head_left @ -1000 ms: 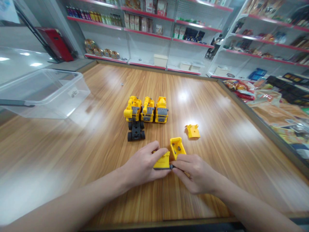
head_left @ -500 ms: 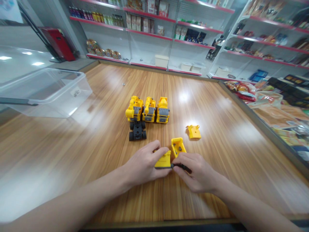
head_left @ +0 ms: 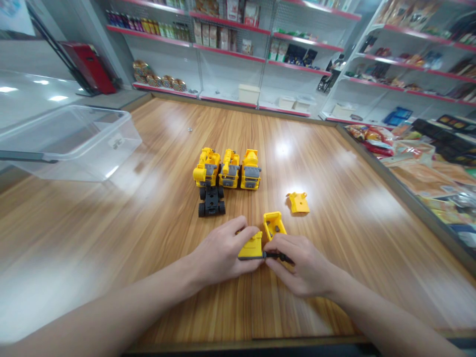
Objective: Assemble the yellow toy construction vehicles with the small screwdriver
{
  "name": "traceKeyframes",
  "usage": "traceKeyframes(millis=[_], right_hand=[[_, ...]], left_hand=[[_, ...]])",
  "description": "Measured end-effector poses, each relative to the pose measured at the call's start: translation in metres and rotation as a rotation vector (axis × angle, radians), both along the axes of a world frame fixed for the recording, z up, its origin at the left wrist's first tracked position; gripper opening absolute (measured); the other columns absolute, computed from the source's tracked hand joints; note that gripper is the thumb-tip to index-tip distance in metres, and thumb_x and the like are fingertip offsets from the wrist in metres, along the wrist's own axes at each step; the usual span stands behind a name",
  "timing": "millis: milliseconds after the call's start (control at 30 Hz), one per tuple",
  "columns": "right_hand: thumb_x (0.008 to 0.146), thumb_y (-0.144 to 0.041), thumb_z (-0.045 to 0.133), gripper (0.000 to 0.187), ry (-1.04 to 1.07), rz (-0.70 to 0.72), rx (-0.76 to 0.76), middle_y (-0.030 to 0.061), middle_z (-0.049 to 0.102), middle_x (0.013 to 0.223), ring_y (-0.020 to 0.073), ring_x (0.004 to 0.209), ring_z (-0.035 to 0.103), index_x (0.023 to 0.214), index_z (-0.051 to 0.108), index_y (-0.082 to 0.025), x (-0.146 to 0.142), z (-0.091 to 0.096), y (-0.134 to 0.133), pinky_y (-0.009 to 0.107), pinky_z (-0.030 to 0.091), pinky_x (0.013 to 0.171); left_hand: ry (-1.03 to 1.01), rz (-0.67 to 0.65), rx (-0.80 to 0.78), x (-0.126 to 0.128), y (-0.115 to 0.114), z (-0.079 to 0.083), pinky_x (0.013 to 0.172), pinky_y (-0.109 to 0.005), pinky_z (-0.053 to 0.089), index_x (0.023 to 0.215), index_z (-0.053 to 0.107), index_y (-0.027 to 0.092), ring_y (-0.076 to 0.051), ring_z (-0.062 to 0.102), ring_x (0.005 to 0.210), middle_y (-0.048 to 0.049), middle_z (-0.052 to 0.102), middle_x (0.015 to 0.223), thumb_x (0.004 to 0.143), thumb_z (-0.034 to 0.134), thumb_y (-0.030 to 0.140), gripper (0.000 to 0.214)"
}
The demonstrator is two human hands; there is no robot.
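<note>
My left hand (head_left: 228, 252) is closed around a yellow toy truck part (head_left: 252, 246) with a dark lower edge. In my right hand (head_left: 303, 263), fingers and thumb pinch a black screwdriver (head_left: 273, 255), mostly hidden by the hand; its end meets the right edge of the yellow part. Just beyond my right fingers sits a yellow truck bed (head_left: 274, 224) with small dark pieces inside. A loose yellow piece (head_left: 298, 203) with two knobs lies farther right. Ahead of my left hand rests a black wheeled chassis (head_left: 211, 202).
Three yellow toy trucks (head_left: 230, 169) stand in a row beyond the chassis. A clear plastic bin (head_left: 122, 144) is at the left, and a tiny shiny bit (head_left: 190, 129) lies toward the back. Packaged goods (head_left: 420, 168) line the right side; shelves (head_left: 234, 54) stand behind the table.
My right fingers have shifted slightly on the black screwdriver, showing more of it. My left hand and the yellow part have stayed nearly still.
</note>
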State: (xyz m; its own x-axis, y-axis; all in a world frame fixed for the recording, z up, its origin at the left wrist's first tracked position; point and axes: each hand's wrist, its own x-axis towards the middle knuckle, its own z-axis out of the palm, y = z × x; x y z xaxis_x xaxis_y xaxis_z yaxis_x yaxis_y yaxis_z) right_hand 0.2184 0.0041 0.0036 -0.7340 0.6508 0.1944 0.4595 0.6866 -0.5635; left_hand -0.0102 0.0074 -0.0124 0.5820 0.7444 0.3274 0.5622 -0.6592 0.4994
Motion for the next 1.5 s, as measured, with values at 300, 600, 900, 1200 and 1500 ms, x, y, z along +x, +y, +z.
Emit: traceKeyframes(millis=[300,600,900,1200,1500], right_hand=[[0.095,-0.018,0.041,0.025,-0.109,0.057,0.078,0.0029,0.054,0.071,0.015,0.065,0.049,0.074,0.053,-0.017,0.0,-0.0018,0.0001,0.031,0.034,0.059],[0.091,-0.017,0.048,0.008,-0.028,0.024,0.015,0.0045,0.058,0.081,0.0158,0.072,0.053,0.09,0.055,-0.016,0.0,0.0005,0.0004,0.029,0.039,0.063],[0.089,-0.018,0.051,0.007,-0.02,0.017,-0.019,0.0046,0.059,0.083,0.0157,0.073,0.054,0.094,0.055,-0.015,-0.0011,0.0008,-0.0004,0.029,0.041,0.064],[0.095,-0.019,0.043,0.017,-0.09,0.045,0.024,0.0039,0.057,0.076,0.0159,0.069,0.053,0.083,0.054,-0.017,-0.0011,-0.0011,0.0011,0.03,0.038,0.06],[0.091,-0.018,0.049,0.01,-0.063,0.006,0.0,0.005,0.062,0.084,0.016,0.074,0.056,0.092,0.059,-0.016,-0.0012,-0.0023,0.0004,0.029,0.041,0.064]], left_hand=[[0.025,-0.021,-0.031,-0.0002,0.0012,0.0006,0.07,-0.033,0.048,0.112,0.059,0.013,-0.02,0.054,0.079,-0.0056,0.049,0.09,0.086,0.059,0.038,0.035],[0.034,-0.029,-0.036,0.0001,0.0007,0.0004,0.071,-0.033,0.048,0.111,0.059,0.014,-0.02,0.054,0.081,-0.0056,0.049,0.091,0.086,0.061,0.038,0.035],[0.052,-0.03,-0.023,-0.0008,-0.0006,0.0006,0.071,-0.033,0.048,0.109,0.059,0.015,-0.021,0.053,0.081,-0.0055,0.049,0.09,0.086,0.058,0.038,0.033],[0.042,-0.026,-0.01,-0.0007,-0.0003,0.0008,0.071,-0.033,0.048,0.108,0.059,0.015,-0.021,0.053,0.081,-0.0057,0.05,0.09,0.086,0.059,0.037,0.031],[0.085,-0.035,-0.106,0.0012,0.0003,0.0012,0.074,-0.035,0.051,0.115,0.055,0.018,-0.022,0.056,0.084,-0.0064,0.05,0.096,0.083,0.062,0.036,0.037]])
